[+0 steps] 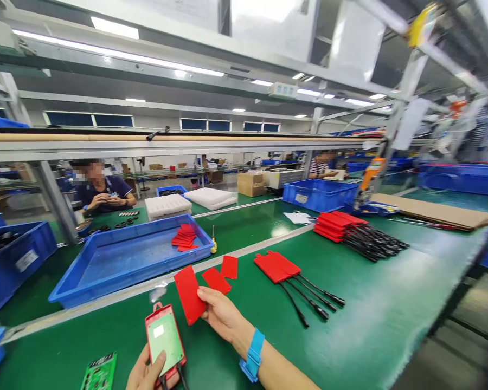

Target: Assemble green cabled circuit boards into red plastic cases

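My left hand (pixel 148 371) grips a red plastic case (pixel 179 346) with a green circuit board (pixel 168 338) inside and black cables leaving its lower end. Its thumb lies over the board. Between thumb and fingers, my right hand (pixel 222 311) pinches a flat red cover plate (pixel 187 295), raised just above and right of the case. A blue band circles my right wrist. Behind that hand, two loose red plates (pixel 217 281) lie on the green tabletop. Another green circuit board (pixel 100 372) lies left of my left hand.
A shallow blue tray (pixel 126 260) holds several red plates (pixel 185 238). Closed red cases with black cables (pixel 277 265) lie to the right, with a larger pile (pixel 339 225) behind. A yellow-handled screwdriver (pixel 213 246) stands by the tray. A co-worker (pixel 103 189) sits opposite.
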`<state>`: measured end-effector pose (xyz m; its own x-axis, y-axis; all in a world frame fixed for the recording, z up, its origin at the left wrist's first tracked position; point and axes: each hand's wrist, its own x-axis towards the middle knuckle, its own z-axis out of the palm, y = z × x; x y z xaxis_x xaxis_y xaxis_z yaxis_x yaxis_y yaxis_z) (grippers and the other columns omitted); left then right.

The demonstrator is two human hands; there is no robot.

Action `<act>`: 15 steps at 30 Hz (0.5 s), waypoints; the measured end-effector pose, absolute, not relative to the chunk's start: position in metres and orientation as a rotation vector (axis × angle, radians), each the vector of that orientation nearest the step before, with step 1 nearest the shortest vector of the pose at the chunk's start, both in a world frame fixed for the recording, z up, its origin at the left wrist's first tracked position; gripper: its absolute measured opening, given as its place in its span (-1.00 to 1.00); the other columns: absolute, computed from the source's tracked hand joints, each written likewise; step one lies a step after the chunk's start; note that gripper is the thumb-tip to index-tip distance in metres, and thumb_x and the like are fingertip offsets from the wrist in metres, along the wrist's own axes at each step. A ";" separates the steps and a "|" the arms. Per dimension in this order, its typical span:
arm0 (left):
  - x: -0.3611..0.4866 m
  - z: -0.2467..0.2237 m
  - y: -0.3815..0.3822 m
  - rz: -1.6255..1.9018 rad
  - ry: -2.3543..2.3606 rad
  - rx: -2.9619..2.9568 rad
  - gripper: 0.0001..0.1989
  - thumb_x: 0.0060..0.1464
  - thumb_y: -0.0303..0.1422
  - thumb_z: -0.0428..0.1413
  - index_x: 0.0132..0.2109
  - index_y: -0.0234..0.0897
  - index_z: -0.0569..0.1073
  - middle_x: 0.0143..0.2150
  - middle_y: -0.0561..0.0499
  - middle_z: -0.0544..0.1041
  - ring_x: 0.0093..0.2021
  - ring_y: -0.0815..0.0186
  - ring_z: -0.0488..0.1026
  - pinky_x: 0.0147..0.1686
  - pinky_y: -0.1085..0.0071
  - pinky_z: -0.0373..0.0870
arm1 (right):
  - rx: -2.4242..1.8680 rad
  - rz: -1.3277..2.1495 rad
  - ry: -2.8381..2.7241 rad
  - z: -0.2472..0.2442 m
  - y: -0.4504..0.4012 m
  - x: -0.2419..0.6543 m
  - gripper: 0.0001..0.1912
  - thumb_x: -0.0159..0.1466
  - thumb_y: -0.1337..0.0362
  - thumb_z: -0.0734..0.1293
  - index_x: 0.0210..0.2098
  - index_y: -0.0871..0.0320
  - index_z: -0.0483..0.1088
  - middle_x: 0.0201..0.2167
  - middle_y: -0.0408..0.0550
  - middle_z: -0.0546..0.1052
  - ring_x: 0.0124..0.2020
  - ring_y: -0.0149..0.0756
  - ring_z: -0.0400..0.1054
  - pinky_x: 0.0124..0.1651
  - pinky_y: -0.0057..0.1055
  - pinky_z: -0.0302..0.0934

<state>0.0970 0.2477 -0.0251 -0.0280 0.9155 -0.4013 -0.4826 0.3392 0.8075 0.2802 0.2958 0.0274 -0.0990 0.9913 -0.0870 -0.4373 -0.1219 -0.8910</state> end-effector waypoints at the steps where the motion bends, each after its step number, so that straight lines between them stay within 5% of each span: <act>1: 0.098 -0.019 0.245 1.207 1.091 0.514 -0.12 -0.35 -0.26 0.39 0.17 -0.23 0.25 -0.31 -0.08 0.61 -0.36 0.07 0.57 -0.36 0.25 0.50 | -0.876 1.561 -0.877 0.028 0.290 0.275 -0.69 0.04 0.12 0.42 -0.35 0.24 0.41 -0.48 -0.14 0.46 -0.58 -0.55 0.24 -0.55 -0.60 0.08; 11: 0.097 0.005 0.237 1.227 0.963 0.606 -0.43 -0.05 0.05 0.16 -0.04 -0.32 0.41 -0.14 -0.17 0.56 -0.22 0.17 0.53 -0.31 0.35 0.44 | -0.934 1.543 -1.373 0.014 0.268 0.250 -0.70 0.12 0.07 0.40 -0.40 0.20 0.34 -0.60 -0.25 0.32 -0.58 -0.52 0.17 -0.48 -0.52 0.12; 15: 0.098 0.002 0.236 1.221 0.967 0.603 -0.40 -0.05 0.08 0.14 -0.01 -0.28 0.39 -0.14 -0.13 0.55 -0.22 0.19 0.52 -0.30 0.35 0.43 | -1.006 1.474 -1.423 0.006 0.268 0.247 -0.62 0.13 0.10 0.37 -0.15 0.20 0.33 -0.60 -0.31 0.23 -0.60 -0.51 0.13 -0.52 -0.51 0.06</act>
<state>0.0977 0.2356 0.0019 0.0441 0.9572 -0.2861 -0.4977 0.2694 0.8244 0.2474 0.2680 0.0060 -0.3318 0.9433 0.0015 -0.0344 -0.0105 -0.9994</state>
